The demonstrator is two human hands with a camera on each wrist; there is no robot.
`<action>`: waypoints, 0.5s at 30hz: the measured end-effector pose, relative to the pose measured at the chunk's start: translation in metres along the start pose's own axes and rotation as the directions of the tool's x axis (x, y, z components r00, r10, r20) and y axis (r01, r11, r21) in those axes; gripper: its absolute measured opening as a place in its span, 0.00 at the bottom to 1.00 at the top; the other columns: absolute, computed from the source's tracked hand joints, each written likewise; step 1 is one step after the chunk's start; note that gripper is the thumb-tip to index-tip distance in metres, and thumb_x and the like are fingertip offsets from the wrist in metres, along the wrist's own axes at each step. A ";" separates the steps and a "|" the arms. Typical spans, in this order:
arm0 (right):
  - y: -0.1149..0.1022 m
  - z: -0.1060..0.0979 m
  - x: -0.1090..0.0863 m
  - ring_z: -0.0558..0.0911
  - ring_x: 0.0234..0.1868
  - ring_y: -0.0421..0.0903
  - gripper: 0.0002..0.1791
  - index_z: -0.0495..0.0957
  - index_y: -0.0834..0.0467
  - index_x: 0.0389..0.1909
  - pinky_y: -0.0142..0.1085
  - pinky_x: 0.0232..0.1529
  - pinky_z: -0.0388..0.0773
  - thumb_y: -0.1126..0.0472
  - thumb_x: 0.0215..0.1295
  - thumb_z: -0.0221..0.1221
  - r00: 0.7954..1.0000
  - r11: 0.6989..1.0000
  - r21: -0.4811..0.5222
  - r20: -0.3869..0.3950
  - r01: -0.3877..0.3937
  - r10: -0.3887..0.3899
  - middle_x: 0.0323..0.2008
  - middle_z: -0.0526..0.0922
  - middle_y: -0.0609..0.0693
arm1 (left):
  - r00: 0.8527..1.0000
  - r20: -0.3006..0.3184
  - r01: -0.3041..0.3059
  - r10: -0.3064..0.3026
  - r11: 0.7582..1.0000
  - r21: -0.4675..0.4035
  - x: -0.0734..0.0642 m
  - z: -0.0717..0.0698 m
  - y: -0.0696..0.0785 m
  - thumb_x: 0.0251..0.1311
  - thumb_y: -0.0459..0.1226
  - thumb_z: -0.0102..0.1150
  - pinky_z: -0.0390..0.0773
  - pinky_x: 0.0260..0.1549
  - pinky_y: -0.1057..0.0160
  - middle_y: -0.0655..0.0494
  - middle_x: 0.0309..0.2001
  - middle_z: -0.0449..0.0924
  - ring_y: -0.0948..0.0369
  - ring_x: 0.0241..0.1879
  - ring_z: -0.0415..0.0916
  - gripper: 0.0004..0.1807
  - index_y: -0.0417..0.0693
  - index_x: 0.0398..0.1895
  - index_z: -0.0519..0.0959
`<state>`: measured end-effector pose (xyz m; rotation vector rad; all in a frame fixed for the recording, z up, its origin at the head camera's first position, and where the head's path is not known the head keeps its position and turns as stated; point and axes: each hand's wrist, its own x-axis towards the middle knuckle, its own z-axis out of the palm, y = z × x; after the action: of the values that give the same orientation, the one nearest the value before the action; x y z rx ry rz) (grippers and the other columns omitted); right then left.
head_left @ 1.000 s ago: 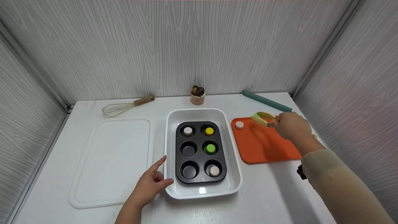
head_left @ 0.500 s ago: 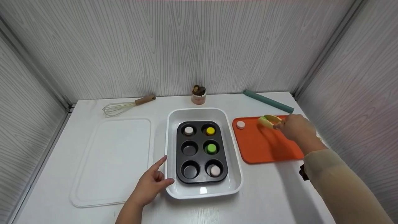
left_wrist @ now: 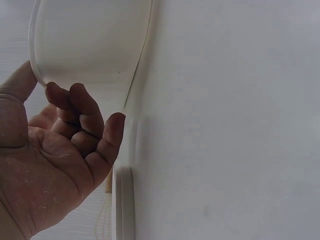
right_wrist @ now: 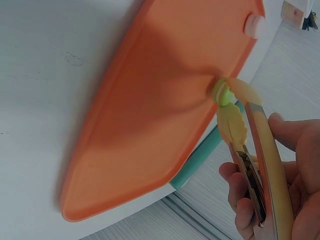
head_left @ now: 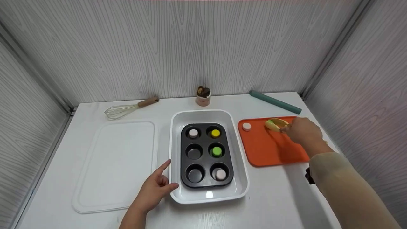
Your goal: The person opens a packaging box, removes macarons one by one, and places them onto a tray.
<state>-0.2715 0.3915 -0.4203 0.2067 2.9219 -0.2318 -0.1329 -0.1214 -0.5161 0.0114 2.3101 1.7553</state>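
My right hand [head_left: 303, 130] grips food tongs [right_wrist: 270, 170] with pale yellow tips over an orange tray [head_left: 264, 149]. Between the tips sits a green macaron [right_wrist: 223, 93], close to the tray surface; contact is unclear. A pale pink macaron [head_left: 246, 126] lies at that tray's far left corner. My left hand [head_left: 152, 190] holds the left rim of a white basin [head_left: 208, 195], thumb over the edge, several fingers curled outside. Inside it stands a dark muffin tin [head_left: 205, 159]. Its cups hold a yellow macaron [head_left: 215, 133], a green one and two pale pink ones; two left cups are bare.
A white lid-like panel [head_left: 117, 165] lies left of the basin. Behind are a whisk [head_left: 148, 102], a small decorated cup [head_left: 203, 96] and a teal rolling pin [head_left: 276, 102]. Wood-grain panels [head_left: 197, 47] enclose the table's back and sides.
My right hand and the tongs have moved right and slightly lower over the orange tray, with the green macaron at the tips. The left hand stays at the basin rim.
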 end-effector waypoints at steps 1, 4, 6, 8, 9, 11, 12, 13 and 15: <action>0.000 0.000 0.000 0.80 0.32 0.56 0.26 0.81 0.62 0.37 0.48 0.29 0.77 0.40 0.77 0.58 1.000 1.000 0.001 0.001 -0.001 0.001 0.35 0.82 0.59 | 1.000 -0.001 0.001 -0.001 1.000 0.000 0.000 0.000 0.000 0.58 0.33 0.78 0.67 0.24 0.66 0.55 0.23 0.70 0.62 0.23 0.64 0.50 0.48 0.83 0.62; 0.001 0.002 0.002 0.78 0.31 0.55 0.26 0.81 0.61 0.36 0.46 0.28 0.75 0.40 0.77 0.58 1.000 1.000 0.011 0.017 -0.012 0.012 0.33 0.80 0.58 | 1.000 -0.006 0.006 -0.006 1.000 0.001 0.000 0.001 -0.001 0.58 0.33 0.78 0.68 0.24 0.66 0.56 0.24 0.71 0.61 0.24 0.64 0.50 0.48 0.83 0.62; 0.001 0.003 0.003 0.77 0.30 0.53 0.27 0.80 0.61 0.34 0.45 0.28 0.74 0.39 0.77 0.58 0.999 1.000 0.017 0.031 -0.022 0.021 0.31 0.79 0.56 | 1.000 -0.007 0.007 -0.007 1.000 0.002 -0.001 0.001 -0.002 0.58 0.33 0.78 0.68 0.24 0.66 0.55 0.24 0.70 0.61 0.24 0.64 0.50 0.48 0.83 0.63; 0.002 0.004 0.004 0.76 0.29 0.53 0.27 0.80 0.60 0.33 0.44 0.27 0.73 0.39 0.77 0.57 0.999 1.000 0.019 0.035 -0.021 0.020 0.31 0.77 0.55 | 1.000 -0.008 0.005 -0.005 1.000 0.004 -0.001 0.001 -0.002 0.58 0.33 0.78 0.68 0.25 0.66 0.55 0.24 0.71 0.61 0.24 0.64 0.50 0.49 0.83 0.63; 0.002 0.005 0.004 0.76 0.29 0.53 0.27 0.80 0.61 0.33 0.44 0.27 0.73 0.39 0.77 0.57 0.999 1.000 0.020 0.035 -0.020 0.019 0.30 0.77 0.55 | 1.000 -0.008 0.004 -0.004 1.000 0.005 -0.001 0.001 -0.002 0.58 0.33 0.78 0.68 0.25 0.66 0.55 0.24 0.71 0.61 0.24 0.64 0.50 0.49 0.83 0.63; 0.003 0.006 0.004 0.75 0.29 0.53 0.27 0.80 0.61 0.34 0.44 0.27 0.73 0.39 0.77 0.57 0.999 0.999 0.024 0.033 -0.021 0.020 0.30 0.77 0.55 | 1.000 -0.007 0.001 -0.001 1.000 0.005 0.000 0.001 -0.001 0.58 0.33 0.78 0.68 0.25 0.66 0.55 0.24 0.71 0.61 0.24 0.64 0.50 0.48 0.83 0.63; 0.003 0.006 0.004 0.75 0.29 0.53 0.27 0.79 0.61 0.34 0.44 0.27 0.73 0.39 0.77 0.57 0.999 0.999 0.028 0.034 -0.023 0.022 0.30 0.76 0.55 | 1.000 -0.007 0.000 0.000 1.000 0.005 0.000 0.000 -0.001 0.58 0.33 0.78 0.68 0.25 0.66 0.55 0.24 0.71 0.61 0.24 0.64 0.50 0.48 0.83 0.63; 0.004 0.007 0.005 0.76 0.29 0.53 0.27 0.79 0.61 0.34 0.44 0.27 0.73 0.38 0.77 0.57 0.999 0.999 0.028 0.034 -0.023 0.022 0.30 0.76 0.55 | 1.000 -0.005 -0.002 0.002 1.000 0.004 0.000 0.000 -0.001 0.58 0.33 0.78 0.68 0.25 0.66 0.55 0.24 0.71 0.61 0.24 0.64 0.50 0.48 0.83 0.62; 0.005 0.007 0.004 0.76 0.29 0.52 0.29 0.80 0.61 0.35 0.43 0.27 0.73 0.37 0.76 0.57 0.999 0.999 0.028 0.040 -0.023 0.022 0.29 0.76 0.54 | 1.000 -0.002 -0.003 0.003 1.000 0.001 0.000 0.000 -0.001 0.58 0.33 0.78 0.68 0.24 0.66 0.55 0.23 0.70 0.62 0.24 0.64 0.50 0.48 0.83 0.62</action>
<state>-0.2736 0.3955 -0.4286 0.2368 2.8766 -0.2708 -0.1332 -0.1217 -0.5167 0.0138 2.3134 1.7559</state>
